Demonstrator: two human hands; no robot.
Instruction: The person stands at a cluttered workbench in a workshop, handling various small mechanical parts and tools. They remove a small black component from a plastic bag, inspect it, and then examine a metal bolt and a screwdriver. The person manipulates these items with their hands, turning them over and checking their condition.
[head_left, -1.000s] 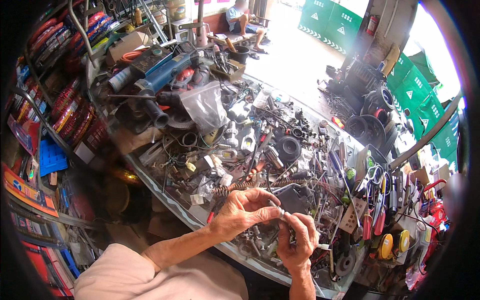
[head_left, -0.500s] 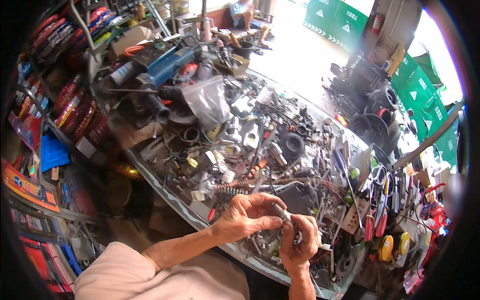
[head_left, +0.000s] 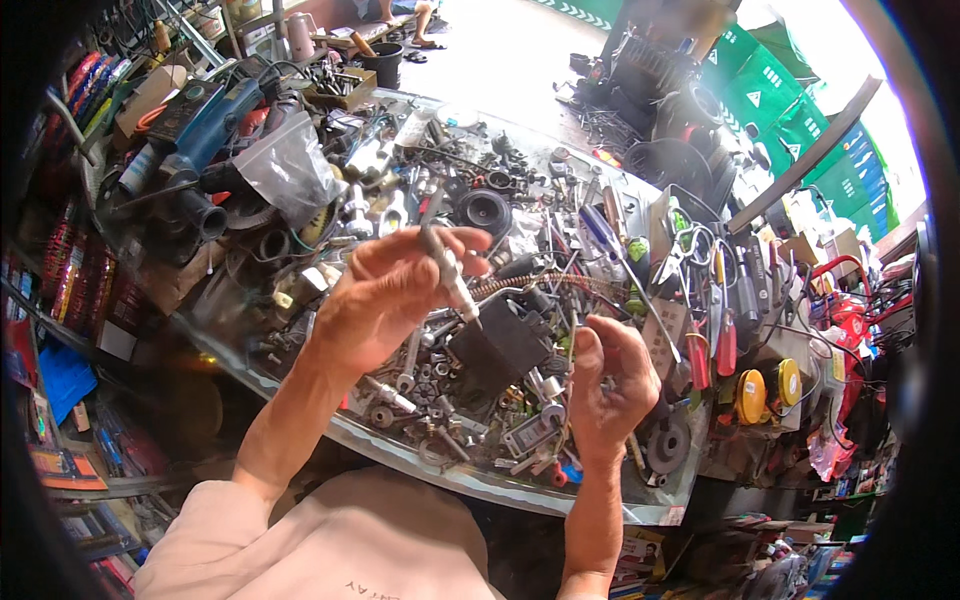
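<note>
My left hand (head_left: 375, 300) is raised over the bench, thumb and fingers closed around a slim grey metal rod-like piece (head_left: 447, 268). That piece has a paler lower section and a thin tip pointing down to the right. To the right, my right hand (head_left: 615, 385) hovers above the clutter with its fingers curled in toward the thumb. Whatever it holds, if anything, is hidden; a thin pale strip (head_left: 571, 375) runs beside the thumb. Between the hands lies a dark flat block (head_left: 502, 347) among loose metal parts. A coiled spring-like hose (head_left: 545, 282) stretches behind it.
Nuts, bolts and fittings cover the glass-topped bench (head_left: 400, 455). A clear plastic bag (head_left: 290, 170) and a blue power tool (head_left: 212, 125) sit at far left. Scissors (head_left: 690, 245), red-handled tools (head_left: 725, 345) and yellow tape rolls (head_left: 751, 396) stand at right. A person's leg (head_left: 424, 22) shows beyond.
My hands have separated: the left has risen up and left with the metal piece, while the right has let go of it. The view has shifted toward the lower right.
</note>
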